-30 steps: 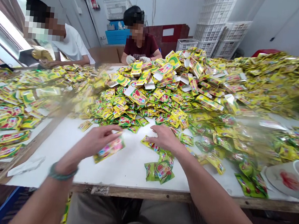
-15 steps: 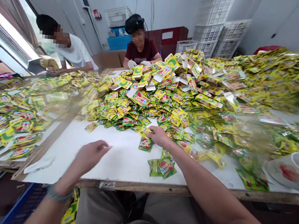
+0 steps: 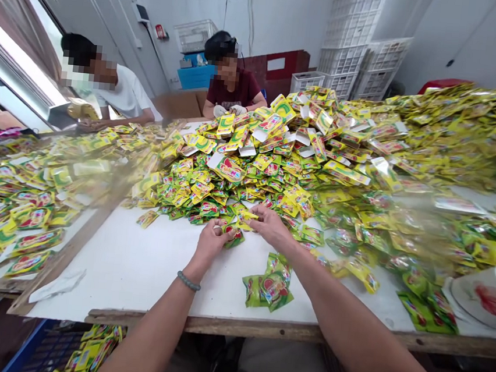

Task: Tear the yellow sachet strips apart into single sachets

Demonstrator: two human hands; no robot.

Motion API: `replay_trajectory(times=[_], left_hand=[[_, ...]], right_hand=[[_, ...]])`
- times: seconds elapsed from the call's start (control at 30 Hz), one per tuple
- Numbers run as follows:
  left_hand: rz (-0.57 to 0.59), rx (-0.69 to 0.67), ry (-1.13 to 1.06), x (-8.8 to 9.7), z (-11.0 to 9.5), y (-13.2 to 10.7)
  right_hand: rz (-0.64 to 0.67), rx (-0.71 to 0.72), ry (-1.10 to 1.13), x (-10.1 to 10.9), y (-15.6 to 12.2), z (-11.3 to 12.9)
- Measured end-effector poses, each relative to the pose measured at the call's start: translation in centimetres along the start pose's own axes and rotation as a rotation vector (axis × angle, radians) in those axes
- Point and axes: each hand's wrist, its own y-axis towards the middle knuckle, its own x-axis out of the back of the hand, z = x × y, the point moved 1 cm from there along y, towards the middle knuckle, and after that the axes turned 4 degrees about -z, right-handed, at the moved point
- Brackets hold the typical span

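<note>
1. Green packet (image 3: pixel 236 238): at the fingertips of the left hand (image 3: pixel 209 244), between the two hands and just in front of the pile (image 3: pixel 227 172).
2. Yellow packet (image 3: pixel 244 216): at the fingertips of the right hand (image 3: pixel 268 226), slightly farther from the body than the green packet. Whether the two are joined cannot be told.
3. Loose packets (image 3: pixel 270 290): a small green cluster on the table (image 3: pixel 147 270), between the forearms and nearer the table's front edge.
4. Change from half a second ago: the left hand, then well apart with nothing visible in its fingers, has moved forward and inward to the green packet. The right hand remains at about the same place by the pile; the loose packets have not been displaced.
5. Left hand, pose: narrow, thumb and fingers closed on the green packet; forearm angled forward and inward, bracelet (image 3: pixel 188 281) at the wrist.
6. Right hand, pose: narrow, thumb and index finger pinching the yellow packet; back of the hand uppermost, forearm reaching diagonally in from the right.
</note>
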Motion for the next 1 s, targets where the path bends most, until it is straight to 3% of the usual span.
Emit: replay_trajectory(times=[0.17,0.37,0.53,0.8,0.93,1.0], left_hand=[[0.049,0.077,-0.154,-0.3,-1.1,-0.5],[0.066,0.057,-0.267,-0.1,-1.5,-0.7],[0.072,-0.004,-0.239,-0.2,-1.6,-0.8],[0.058,-0.034,-0.204,-0.6,-1.7,-0.8],[-0.012,-0.081,-0.198,-0.6,-1.4,-0.5],[-0.044,-0.120,-0.167,-0.6,-1.2,-0.4]], right_hand=[[0.129,-0.052,0.059,-0.2,-0.7,0.8],[0.113,-0.084,0.101,-0.2,-0.9,1.7],[0.127,-0.064,0.001,-0.6,-0.7,1.4],[0.085,-0.104,-0.048,-0.6,-0.7,1.2],[-0.060,-0.067,0.021,-0.8,-0.7,1.2],[-0.067,-0.102,0.046,-1.2,-1.0,1.3]])
